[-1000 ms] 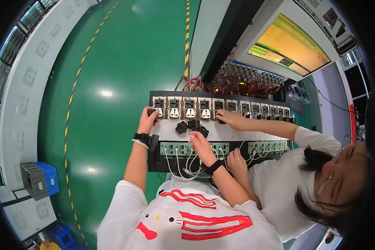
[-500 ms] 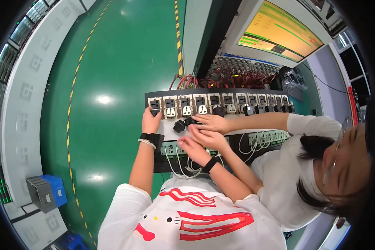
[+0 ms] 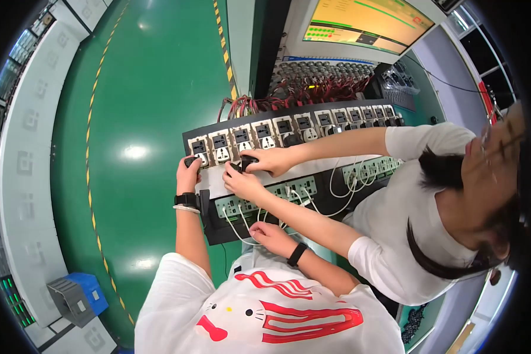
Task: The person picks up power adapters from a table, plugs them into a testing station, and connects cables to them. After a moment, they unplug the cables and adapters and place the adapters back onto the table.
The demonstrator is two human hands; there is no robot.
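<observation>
At the left end of a row of socket modules [image 3: 242, 137], my left hand [image 3: 187, 177] is closed round a black power adapter [image 3: 190, 161]. The adapter is at the lower part of the first socket; whether it is fully seated is hidden. My right hand [image 3: 272, 238] hovers lower down by the white cables, fingers loosely curled and nothing visible in them. Between my hands, a co-worker's two hands [image 3: 271, 160] reach in from the right. They handle black adapters [image 3: 249, 163] just below the second and third sockets.
Below the sockets runs a pale green power strip [image 3: 265, 197] with white cables [image 3: 231, 221] plugged in. Red wires [image 3: 242, 107] bunch behind the panel, under a lit screen [image 3: 366, 23]. The co-worker [image 3: 395, 236] stands close on my right. Grey and blue bins [image 3: 76, 300] sit at lower left.
The view has shifted, so the panel appears lower left. The co-worker's hands have moved left along the sockets onto the black adapters. My right hand has drawn back toward me; my left stays at the adapter.
</observation>
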